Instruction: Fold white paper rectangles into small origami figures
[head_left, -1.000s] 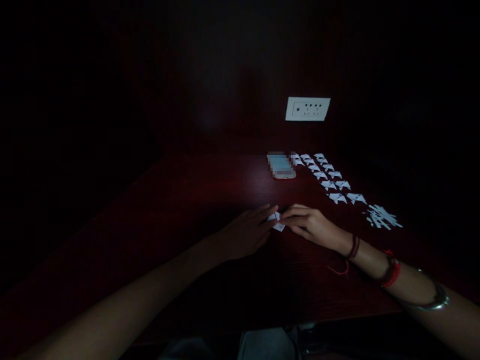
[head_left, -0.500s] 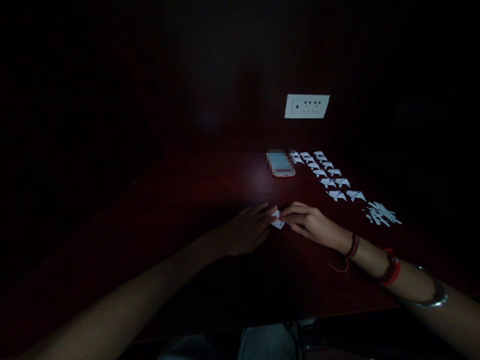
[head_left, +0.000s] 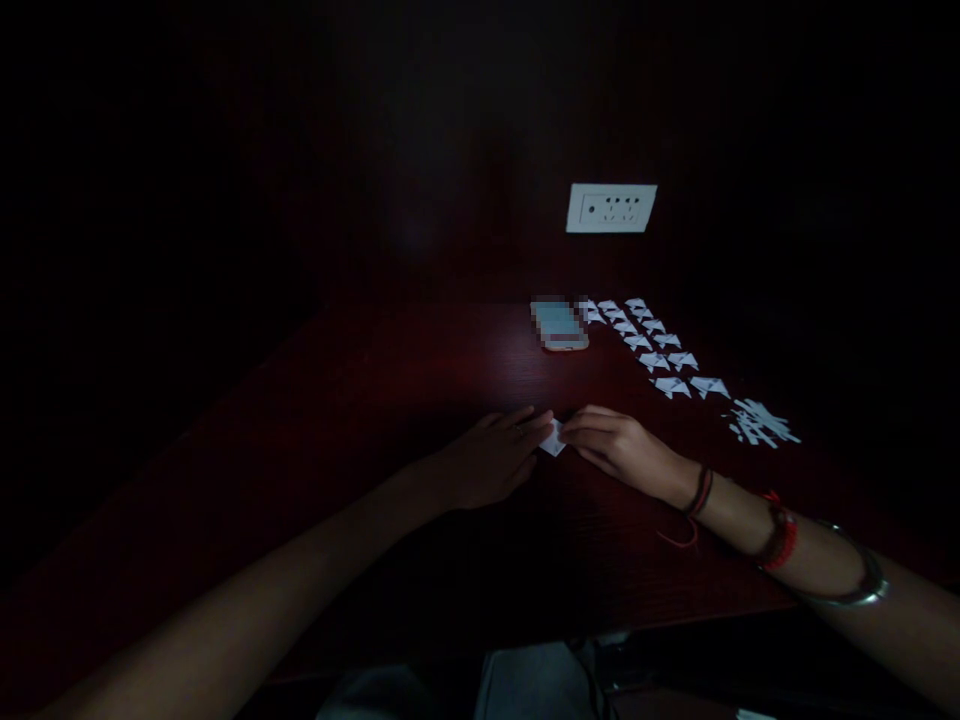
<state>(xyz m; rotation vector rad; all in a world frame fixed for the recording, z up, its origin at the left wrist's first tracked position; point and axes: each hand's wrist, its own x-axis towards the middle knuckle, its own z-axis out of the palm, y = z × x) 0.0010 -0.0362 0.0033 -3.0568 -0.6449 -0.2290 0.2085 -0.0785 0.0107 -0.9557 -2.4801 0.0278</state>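
A small white piece of paper (head_left: 553, 439) lies on the dark red table (head_left: 375, 400), pinched between the fingertips of both hands. My left hand (head_left: 491, 462) comes in from the left, its fingers pressed together on the paper's left edge. From the right, my right hand (head_left: 619, 450) grips the other edge with closed fingers; its wrist wears dark and red bands and a metal bangle. The room is very dim.
Several small folded white paper pieces (head_left: 651, 345) lie in two rows at the back right, with a heap of white paper scraps (head_left: 759, 424) beyond them. A phone (head_left: 559, 324) rests beside the rows. A white wall socket (head_left: 611, 208) sits above.
Both hands stay on the paper piece; its visible part has shrunk a little. The view has shifted slightly.
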